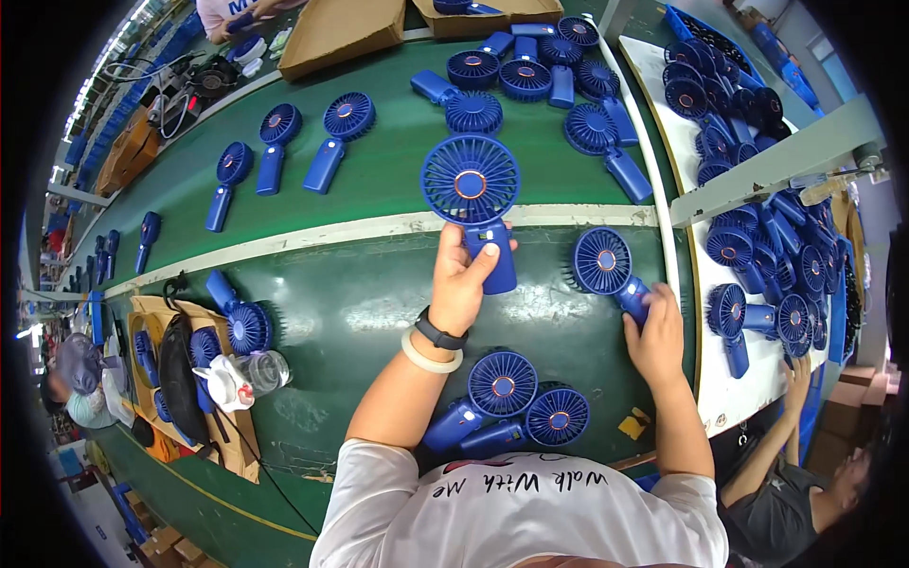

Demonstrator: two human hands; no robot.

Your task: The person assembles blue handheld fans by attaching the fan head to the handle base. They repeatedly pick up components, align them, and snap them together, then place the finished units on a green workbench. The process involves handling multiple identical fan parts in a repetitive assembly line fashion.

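My left hand is closed round the handle of a blue handheld fan, held upright over the front edge of the green belt with its round grille toward me. To the right, my right hand grips the lower handle of a second blue handheld fan, whose head tilts up and left; the fingers there are slightly blurred. Close to my body, two more fans lie on the green table, heads side by side, handles pointing left.
Fans lie spaced along the green belt, with a cluster at the far right. More are heaped on the white table, where a co-worker's hand reaches in. A clear bottle lies beside a cardboard tray at left.
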